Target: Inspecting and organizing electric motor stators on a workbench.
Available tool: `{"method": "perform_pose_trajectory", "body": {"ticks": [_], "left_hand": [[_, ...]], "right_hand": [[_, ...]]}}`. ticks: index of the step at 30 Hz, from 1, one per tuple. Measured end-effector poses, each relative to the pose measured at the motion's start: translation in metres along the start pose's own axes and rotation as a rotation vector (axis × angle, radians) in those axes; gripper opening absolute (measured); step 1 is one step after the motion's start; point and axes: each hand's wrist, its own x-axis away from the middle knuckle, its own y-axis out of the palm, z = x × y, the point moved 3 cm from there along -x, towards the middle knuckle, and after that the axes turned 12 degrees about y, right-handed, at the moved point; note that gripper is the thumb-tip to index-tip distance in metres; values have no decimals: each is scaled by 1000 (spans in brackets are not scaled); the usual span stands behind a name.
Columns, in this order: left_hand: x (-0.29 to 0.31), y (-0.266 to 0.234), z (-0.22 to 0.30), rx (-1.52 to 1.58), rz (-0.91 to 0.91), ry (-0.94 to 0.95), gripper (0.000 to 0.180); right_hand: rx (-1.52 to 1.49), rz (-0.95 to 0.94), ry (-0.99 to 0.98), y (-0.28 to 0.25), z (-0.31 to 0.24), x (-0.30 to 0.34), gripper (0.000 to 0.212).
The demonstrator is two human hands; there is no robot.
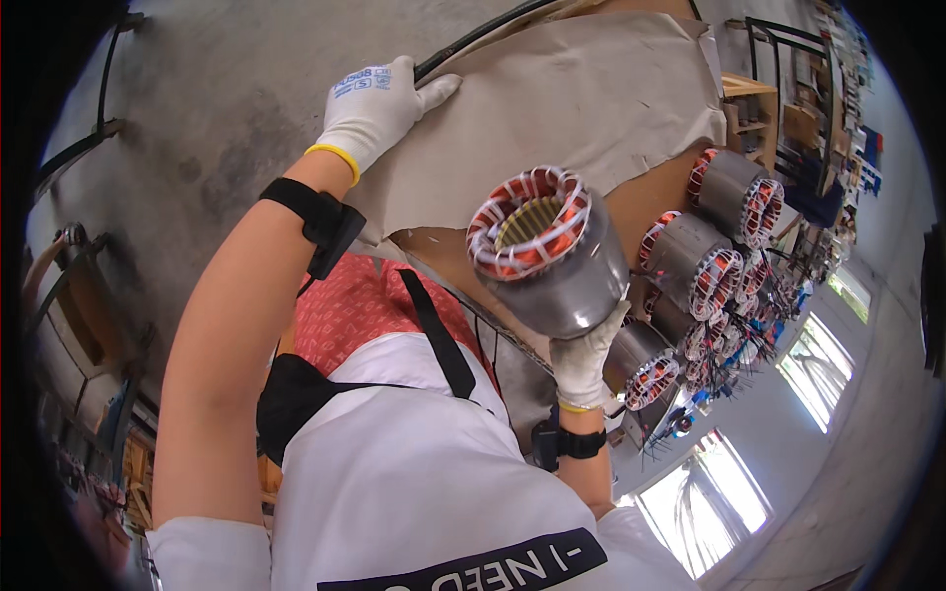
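Observation:
A motor stator [581,281], a steel cylinder with orange-red windings laced in white cord, is tilted with its open bore facing up and left. My right hand [584,366], in a white glove with a yellow cuff, grips its lower end; some of the fingers are hidden behind it. My left hand [379,103], gloved the same way, holds the dark-rimmed edge of the table [483,41], its thumb lying over the brown paper [552,108]. The curled fingers of that hand are partly out of sight.
Several more stators [690,258] lie piled at the table's right side, with dark lead wires [759,315] trailing from them. Wooden shelving [751,108] and a black metal frame [788,44] stand beyond. Bare concrete floor [227,108] stretches to the left.

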Motion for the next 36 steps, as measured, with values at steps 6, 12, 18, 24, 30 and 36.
{"method": "perform_pose_trajectory", "body": {"ticks": [6,12,18,24,30,36], "left_hand": [[0,17,-20,83,164,120,63],[76,-6,41,231,426,837,51],[96,51,87,572,250,789,46],[107,33,92,552,238,676,30],[141,13,92,457,29,459,23],[106,15,101,595,169,547,21]], "right_hand": [[183,24,43,26,-47,-4,59],[-314,-20,243,-2,-53,-29,74],[49,33,-57,-8,-24,-27,69],[389,178,-49,-18,-34,-15,49],[622,79,-34,23,-69,2,53],[91,-76,-57,20,-83,-42,40]]}}
